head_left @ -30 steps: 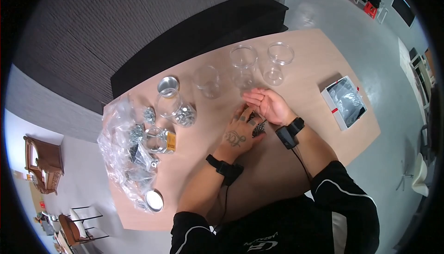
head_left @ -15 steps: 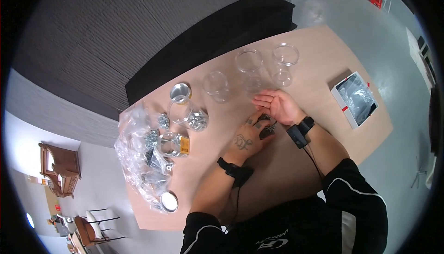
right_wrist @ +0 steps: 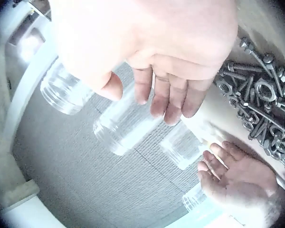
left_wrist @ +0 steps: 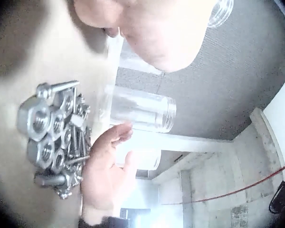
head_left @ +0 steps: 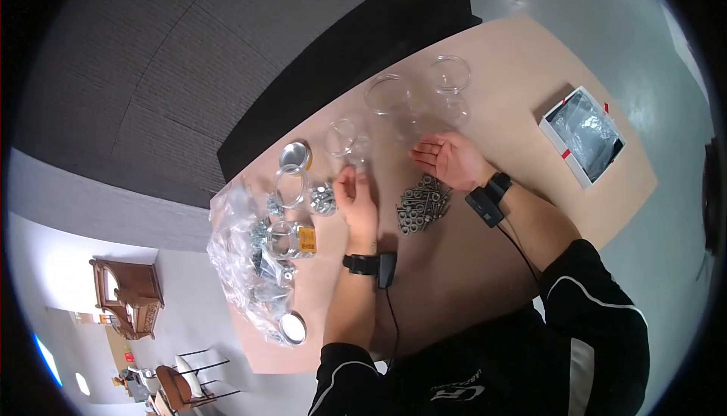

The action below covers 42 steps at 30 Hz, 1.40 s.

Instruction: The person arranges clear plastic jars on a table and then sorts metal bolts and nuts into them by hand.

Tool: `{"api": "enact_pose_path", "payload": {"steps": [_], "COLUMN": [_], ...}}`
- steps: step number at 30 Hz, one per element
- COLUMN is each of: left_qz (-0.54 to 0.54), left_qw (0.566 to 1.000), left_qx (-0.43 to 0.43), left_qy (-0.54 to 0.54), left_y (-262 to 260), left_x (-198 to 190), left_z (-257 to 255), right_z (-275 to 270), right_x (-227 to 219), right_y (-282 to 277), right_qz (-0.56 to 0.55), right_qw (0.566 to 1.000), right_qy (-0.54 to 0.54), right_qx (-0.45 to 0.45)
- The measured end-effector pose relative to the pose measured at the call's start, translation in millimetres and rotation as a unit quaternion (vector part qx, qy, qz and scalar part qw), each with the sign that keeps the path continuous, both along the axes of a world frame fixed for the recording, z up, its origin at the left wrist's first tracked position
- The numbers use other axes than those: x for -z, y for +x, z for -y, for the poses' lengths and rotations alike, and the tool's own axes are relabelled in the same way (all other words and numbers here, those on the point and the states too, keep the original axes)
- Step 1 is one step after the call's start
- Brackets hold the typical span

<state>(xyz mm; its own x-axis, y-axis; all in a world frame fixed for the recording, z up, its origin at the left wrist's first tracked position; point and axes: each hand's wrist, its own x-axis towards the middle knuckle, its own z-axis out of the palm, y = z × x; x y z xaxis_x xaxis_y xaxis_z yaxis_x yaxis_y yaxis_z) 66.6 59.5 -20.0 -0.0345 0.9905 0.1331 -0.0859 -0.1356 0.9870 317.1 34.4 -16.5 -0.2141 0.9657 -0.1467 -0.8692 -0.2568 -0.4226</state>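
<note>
A pile of metal nuts and bolts (head_left: pixel 422 205) lies loose on the table between the hands; it also shows large in the left wrist view (left_wrist: pixel 57 137) and the right wrist view (right_wrist: pixel 263 104). My left hand (head_left: pixel 357 208) is palm up to the left of the pile, fingers loosely bent, holding nothing visible. At the pile's upper right edge, my right hand (head_left: pixel 454 162) rests on its side with relaxed fingers and an upturned palm, holding nothing. Clear jars stand beyond the hands, one (head_left: pixel 342 138) just past the left fingertips, others (head_left: pixel 388 96) (head_left: pixel 451 75) farther off.
At the left are a jar of hardware (head_left: pixel 323 199), a jar with a yellow label (head_left: pixel 291 240), plastic bags (head_left: pixel 235 264) and metal lids (head_left: pixel 293 328) (head_left: pixel 294 155). A white box with plastic wrap (head_left: pixel 583 137) lies at the right. A black bench (head_left: pixel 356 45) stands behind the table.
My left hand has lifted off the pile, moved left and turned palm up, which uncovers the nuts and bolts. My right hand stays in nearly the same place. The head view has shifted.
</note>
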Motion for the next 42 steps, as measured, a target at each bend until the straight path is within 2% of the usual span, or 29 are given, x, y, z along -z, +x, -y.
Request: {"api": "enact_pose_path", "payload": {"steps": [2,4,7,9,10,12,14,16,18,21,24,26,27,28,29,30,32,34,36,37,38,39,41,42], "left_qz": [-0.002,0.000,-0.056,-0.113,-0.112,-0.236,-0.253,-0.292,-0.292,-0.268,-0.248,-0.226,-0.227,-0.223,-0.193,-0.161,-0.128,-0.091,-0.119,-0.157,-0.149,-0.170,-0.188,-0.203], "left_qw": [0.998,0.999,0.995,0.986,0.987,0.962,0.955,0.952,0.952,0.960,0.963,0.967,0.964,0.966,0.971,0.975,0.982,0.987,0.981,0.977,0.979,0.974,0.970,0.965], "left_qx": [-0.052,-0.044,-0.066,-0.053,-0.055,-0.108,-0.121,-0.082,-0.075,-0.073,-0.057,-0.016,-0.018,-0.026,0.008,0.041,0.040,0.040,0.056,0.030,0.022,0.012,0.000,-0.010], "left_qy": [0.028,0.023,0.044,0.110,0.105,0.090,0.091,0.043,0.047,0.047,0.092,0.116,0.135,0.131,0.139,0.146,0.134,0.126,0.144,0.141,0.139,0.147,0.154,0.166], "left_y": [-4.3,-1.3,8.0,6.8,5.7,4.1,11.9,13.2,12.7,11.8,4.3,-2.1,-4.8,-6.3,-9.2,-12.4,-17.0,-18.4,-17.0,-17.4,-18.3,-19.5,-20.8,-21.3], "left_x": [8.2,2.3,-4.6,-2.7,-2.5,-3.2,-26.1,-37.9,-35.8,-33.1,-22.5,-18.0,-11.7,-13.8,-15.8,-17.3,-17.1,-18.6,-22.4,-20.7,-15.8,-11.0,-2.5,1.2], "left_z": [-14.1,-15.7,-22.0,-40.9,-49.8,-67.2,-65.8,-66.2,-66.6,-59.1,-43.1,-27.8,-20.6,-11.8,-3.0,5.9,16.3,20.2,19.8,21.1,19.7,16.9,12.9,10.8], "right_z": [-0.9,-4.3,-8.9,-9.3,-9.3,-9.7,-10.5,-11.1,-10.2,-10.3,-8.9,-8.5,-7.3,-5.9,-4.2,-3.7,-3.6,0.9,4.5,5.5,6.2,7.5,12.8,17.0], "right_x": [3.4,7.5,16.7,19.4,18.7,18.4,17.6,15.4,13.6,10.5,0.9,-4.3,-7.5,-11.4,-14.9,-17.6,-25.9,-44.5,-51.6,-53.1,-55.0,-57.1,-62.5,-65.7], "right_y": [1.7,4.3,5.6,6.2,6.0,7.3,7.4,5.4,5.6,6.9,5.1,2.4,1.8,0.9,-0.6,-2.0,-4.4,-4.9,-6.3,-6.3,-5.3,-3.6,-1.2,-1.2], "right_qz": [-0.025,-0.040,-0.076,-0.094,-0.102,-0.108,-0.105,-0.098,-0.091,-0.053,-0.017,0.091,0.097,0.150,0.204,0.211,0.346,0.392,0.437,0.485,0.529,0.536,0.660,0.662], "right_qw": [1.000,0.999,0.996,0.993,0.992,0.992,0.992,0.993,0.994,0.997,0.997,0.992,0.991,0.984,0.975,0.973,0.937,0.918,0.896,0.870,0.840,0.835,0.721,0.718], "right_qy": [0.010,0.017,0.034,0.043,0.043,0.040,0.035,0.027,0.018,-0.014,-0.048,-0.069,-0.071,-0.062,-0.053,-0.055,0.000,0.019,0.039,0.071,0.103,0.105,0.200,0.201], "right_qx": [-0.011,-0.023,-0.043,-0.050,-0.051,-0.054,-0.059,-0.056,-0.052,-0.052,-0.057,-0.060,-0.067,-0.067,-0.069,-0.081,-0.041,-0.052,-0.060,-0.061,-0.060,-0.066,-0.067,-0.069]}}
